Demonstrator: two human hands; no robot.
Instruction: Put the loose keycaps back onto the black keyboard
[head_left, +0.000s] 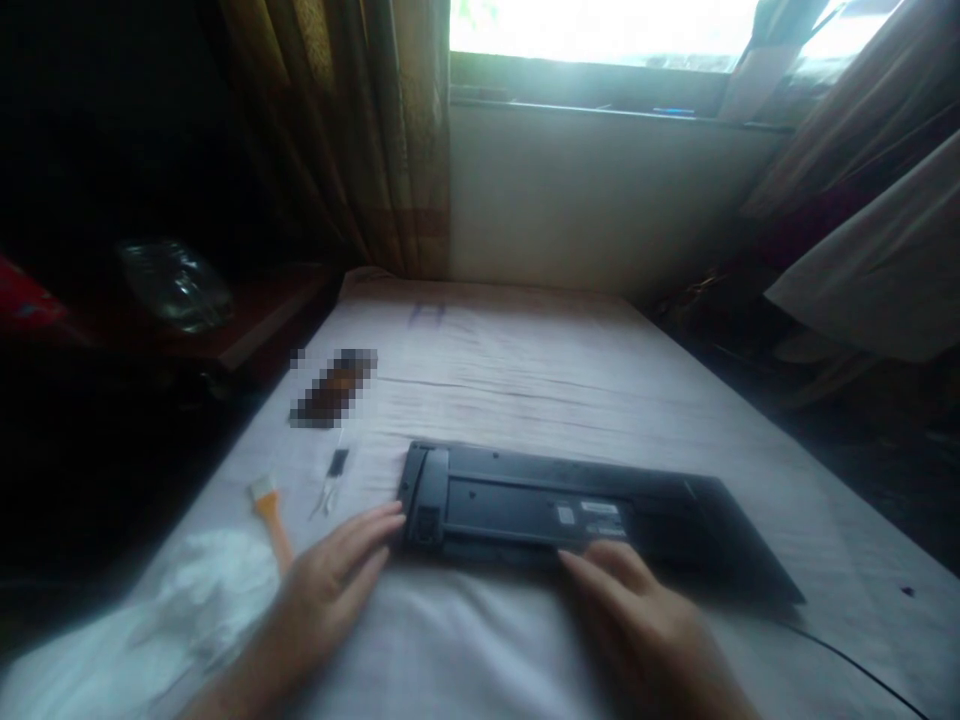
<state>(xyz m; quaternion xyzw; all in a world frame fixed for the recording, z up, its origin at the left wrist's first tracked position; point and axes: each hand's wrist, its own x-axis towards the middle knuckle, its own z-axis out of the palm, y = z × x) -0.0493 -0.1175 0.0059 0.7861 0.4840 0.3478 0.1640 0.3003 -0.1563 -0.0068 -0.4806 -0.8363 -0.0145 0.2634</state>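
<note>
Head view: nearest, the right hand (645,610) bends its fingers at the near long edge of a black computer keyboard (510,510), blurred enough that I cannot tell whether its grip is clamped there. The left hand (322,590) reaches to the keyboard's left end, its grip loose, thumb and fingers apart, fingertips at the edge. White crumpled material (210,590) lies left of that forearm; a thin black cable (855,665) trails from the keyboard's near right corner.

The keyboard lies underside up across the near half of a surface covered with a pale sheet (525,350), pale labels (602,508) around its middle. Left of it, just beyond the left hand, is an orange-handled brush (270,515) with pale bristles, then a small dark piece with white strands (338,462). Farther up the sheet sits a brown, pixelated item (334,390).

At left, a clear plastic bag (180,285) rests on a wooden ledge (270,315). Beyond stand a yellowish-brown curtain (405,150), a pale wall (585,190) and a bright window (600,30).
</note>
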